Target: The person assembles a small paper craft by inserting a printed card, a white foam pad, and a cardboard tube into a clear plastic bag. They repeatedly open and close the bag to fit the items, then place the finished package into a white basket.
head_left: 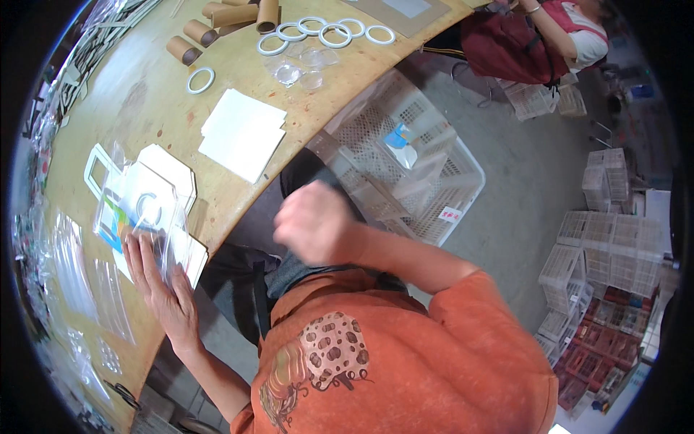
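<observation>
My left hand (160, 293) lies with its fingers stretched out on a clear plastic bag (165, 224) at the table's left part. Under or inside the bag are white cards and a printed blue and green piece (110, 230); which of these are inside I cannot tell. Beside it sits a stack of cut-cornered white cards (170, 170), and a white rectangular frame (100, 168) shows past the bag. Curled and slightly blurred, my right hand (315, 224) is off the table above my lap. Whether anything is in it is hidden.
White sheets (242, 134), white rings (336, 35), clear discs (289, 72) and cardboard tubes (199, 32) lie farther along the table. Plastic sleeves (72, 260) and scissors (123, 394) lie at left. A plastic crate (463, 195) stands right of the table; a co-worker (520, 43) sits beyond.
</observation>
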Available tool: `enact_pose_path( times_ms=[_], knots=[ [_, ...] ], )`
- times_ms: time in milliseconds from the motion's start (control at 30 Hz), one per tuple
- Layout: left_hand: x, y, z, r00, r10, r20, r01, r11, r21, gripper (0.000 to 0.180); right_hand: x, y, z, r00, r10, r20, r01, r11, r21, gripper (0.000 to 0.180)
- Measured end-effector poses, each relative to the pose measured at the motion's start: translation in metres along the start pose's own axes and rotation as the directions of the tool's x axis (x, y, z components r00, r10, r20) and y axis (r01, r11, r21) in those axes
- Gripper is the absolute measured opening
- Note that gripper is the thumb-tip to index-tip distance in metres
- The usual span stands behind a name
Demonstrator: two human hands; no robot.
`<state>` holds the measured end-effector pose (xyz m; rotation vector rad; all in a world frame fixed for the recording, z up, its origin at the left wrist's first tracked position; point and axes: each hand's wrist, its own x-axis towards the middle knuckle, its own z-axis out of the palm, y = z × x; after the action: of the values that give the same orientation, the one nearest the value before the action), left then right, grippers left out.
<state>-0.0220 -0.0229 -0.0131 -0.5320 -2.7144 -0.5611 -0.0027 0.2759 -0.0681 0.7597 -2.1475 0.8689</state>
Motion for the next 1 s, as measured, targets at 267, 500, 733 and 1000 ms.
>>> enact_pose_path(
  times_ms=[267,500,733,1000],
  knots=[
    [-0.007,-0.010,-0.003,0.996,0.058,-0.063,-0.053,0.996,0.076,0.071,-0.267,0.228,-0.018,0.231,0.950,0.210,-0.591,0.308,-0.746,0.022],
    [-0.010,-0.008,-0.032,0.966,0.152,-0.210,-0.117,0.978,0.173,0.072,-0.309,0.254,-0.010,-0.272,0.944,0.188,-0.486,0.034,-0.873,0.040],
    [-0.021,0.033,-0.044,0.931,0.281,-0.234,-0.277,0.960,0.049,0.059,-0.310,0.252,-0.021,-0.060,0.998,0.018,-0.748,-0.033,-0.663,0.044],
    [0.025,0.115,0.056,0.672,0.064,0.737,0.681,0.338,-0.650,0.061,-0.151,0.114,-0.077,0.622,0.728,-0.288,-0.783,0.573,-0.244,0.032]
  ],
)
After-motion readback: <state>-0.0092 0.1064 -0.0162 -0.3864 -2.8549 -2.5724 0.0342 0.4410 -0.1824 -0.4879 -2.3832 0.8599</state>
